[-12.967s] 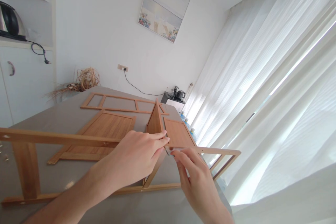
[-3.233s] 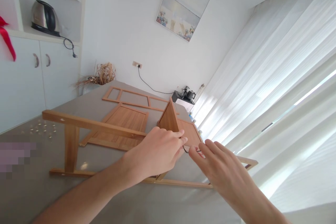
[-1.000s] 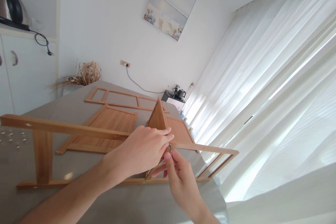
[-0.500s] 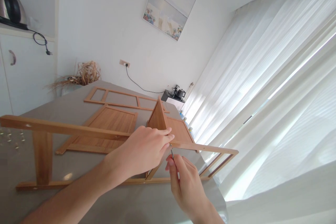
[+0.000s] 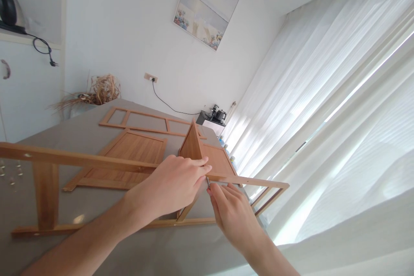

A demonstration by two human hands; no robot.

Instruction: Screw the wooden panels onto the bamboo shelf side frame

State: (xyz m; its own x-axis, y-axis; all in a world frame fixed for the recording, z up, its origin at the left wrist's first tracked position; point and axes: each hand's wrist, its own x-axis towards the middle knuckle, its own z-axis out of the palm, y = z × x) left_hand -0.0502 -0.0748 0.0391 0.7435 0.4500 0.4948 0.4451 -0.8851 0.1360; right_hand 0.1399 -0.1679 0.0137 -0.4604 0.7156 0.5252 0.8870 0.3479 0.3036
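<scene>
Joint: the step in hand looks like driving a fastening where the upright panel point(image 5: 191, 144) meets the upper rail of the wooden frame point(image 5: 80, 159); the fastening itself is too small to make out.
Frame: on its long edge along the surface's near side, its far end by the right edge.
Left hand point(image 5: 176, 179): laid over the rail at the joint; how firmly it grips, I cannot tell.
Right hand point(image 5: 234, 211): pinching a thin metal tool point(image 5: 208, 182) just below the left fingertips.
Next move: probably calls for a seated tool tip and a steady rail.
Surface point(image 5: 74, 127): ladder-like frame point(image 5: 125, 117) along the far edge, flat panel point(image 5: 137, 148) nearer, second flat panel point(image 5: 220, 159) by the right edge, small fittings point(image 5: 12, 181) toward the left edge.
Room: dried stalks point(image 5: 108, 88) beyond the far-left corner, white curtains point(image 5: 323, 95) past the right edge.
</scene>
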